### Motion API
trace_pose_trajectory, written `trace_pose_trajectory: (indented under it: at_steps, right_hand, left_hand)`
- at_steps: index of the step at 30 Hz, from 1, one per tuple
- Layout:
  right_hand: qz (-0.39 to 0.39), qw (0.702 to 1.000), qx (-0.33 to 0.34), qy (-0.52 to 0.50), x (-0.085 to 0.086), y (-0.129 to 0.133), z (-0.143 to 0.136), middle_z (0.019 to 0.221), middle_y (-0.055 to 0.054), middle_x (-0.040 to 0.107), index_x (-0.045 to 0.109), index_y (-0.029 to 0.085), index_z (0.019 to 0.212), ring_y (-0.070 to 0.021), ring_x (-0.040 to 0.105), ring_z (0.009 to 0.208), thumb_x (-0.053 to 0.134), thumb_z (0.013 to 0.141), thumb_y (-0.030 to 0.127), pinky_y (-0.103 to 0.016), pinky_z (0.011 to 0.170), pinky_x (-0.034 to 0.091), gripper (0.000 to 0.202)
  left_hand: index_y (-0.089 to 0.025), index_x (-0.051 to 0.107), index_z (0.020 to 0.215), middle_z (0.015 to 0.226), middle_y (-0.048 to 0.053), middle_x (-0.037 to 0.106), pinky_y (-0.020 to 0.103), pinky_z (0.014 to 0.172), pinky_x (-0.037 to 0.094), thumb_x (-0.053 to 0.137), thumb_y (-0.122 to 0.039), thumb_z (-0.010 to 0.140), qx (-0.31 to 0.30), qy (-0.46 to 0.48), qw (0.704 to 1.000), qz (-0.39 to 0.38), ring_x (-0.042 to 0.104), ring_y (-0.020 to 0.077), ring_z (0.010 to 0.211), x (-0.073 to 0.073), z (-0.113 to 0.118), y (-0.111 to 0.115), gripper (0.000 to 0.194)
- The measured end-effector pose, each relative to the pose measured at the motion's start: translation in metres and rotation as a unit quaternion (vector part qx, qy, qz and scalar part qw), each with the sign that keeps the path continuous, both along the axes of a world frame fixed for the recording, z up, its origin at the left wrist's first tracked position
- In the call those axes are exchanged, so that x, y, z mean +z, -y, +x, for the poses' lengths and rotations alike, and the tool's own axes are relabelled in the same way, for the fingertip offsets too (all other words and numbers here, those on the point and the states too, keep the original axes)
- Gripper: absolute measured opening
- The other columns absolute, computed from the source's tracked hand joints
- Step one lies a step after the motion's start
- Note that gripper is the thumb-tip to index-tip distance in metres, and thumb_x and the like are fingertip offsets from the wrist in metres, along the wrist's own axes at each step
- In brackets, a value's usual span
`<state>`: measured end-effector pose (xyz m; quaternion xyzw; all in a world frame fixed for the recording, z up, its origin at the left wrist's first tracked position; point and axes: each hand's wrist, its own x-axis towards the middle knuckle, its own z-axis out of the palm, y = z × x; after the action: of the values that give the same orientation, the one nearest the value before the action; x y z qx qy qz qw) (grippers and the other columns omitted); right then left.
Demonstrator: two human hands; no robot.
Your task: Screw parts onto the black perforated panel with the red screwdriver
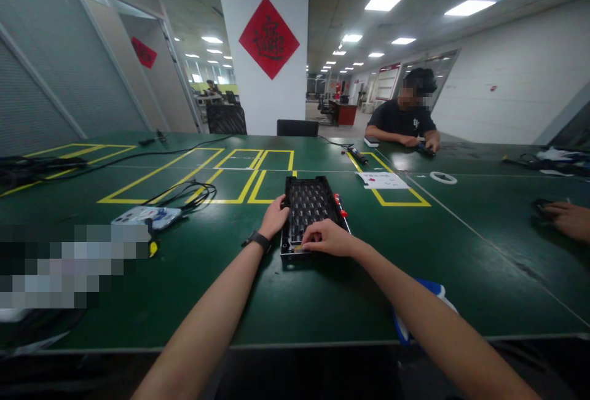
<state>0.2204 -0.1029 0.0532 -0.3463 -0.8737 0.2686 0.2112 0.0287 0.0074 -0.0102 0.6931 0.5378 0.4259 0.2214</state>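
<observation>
A black tray-like case with rows of small slots or bits lies on the green table in front of me. My left hand holds the left wall of the case, thumb at its rim. At the near end of the case, my right hand is closed in a pinch over a small yellowish piece. Whether the fingertips grip that piece or only touch it, I cannot tell. A screwdriver with a red handle lies along the right side of the case.
The green table bears yellow tape outlines. Cables and a phone-like device lie left. A paper sheet, a white ring and a blue-white item are right. A person sits across; another person's hand is at far right.
</observation>
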Motion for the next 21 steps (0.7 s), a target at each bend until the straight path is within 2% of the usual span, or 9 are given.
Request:
trace_pose_trajectory:
  at_steps: [12, 21]
  right_hand:
    - [-0.013, 1.0, -0.002, -0.003, -0.002, -0.0016, 0.0, 0.073, -0.002, 0.063, 0.066, 0.014, 0.088, -0.0083, 0.049, 0.06, 0.057, 0.077, 0.034, -0.02, 0.057, 0.037, 0.024]
    - [0.023, 1.0, 0.004, 0.009, -0.001, -0.0015, -0.0012, 0.073, -0.002, 0.062, 0.068, 0.015, 0.085, -0.0087, 0.048, 0.061, 0.061, 0.075, 0.035, -0.02, 0.058, 0.035, 0.023]
  left_hand:
    - [-0.012, 0.045, 0.125, 0.128, 0.01, 0.049, 0.033, 0.104, 0.031, 0.044, -0.014, 0.07, -0.003, 0.002, 1.0, 0.005, 0.043, 0.0212, 0.119, -0.0039, -0.0014, -0.003, 0.055]
    - [-0.013, 0.046, 0.124, 0.128, 0.009, 0.049, 0.033, 0.104, 0.03, 0.045, -0.014, 0.069, -0.003, 0.007, 1.0, 0.005, 0.043, 0.0206, 0.119, -0.0043, -0.0014, -0.003, 0.055]
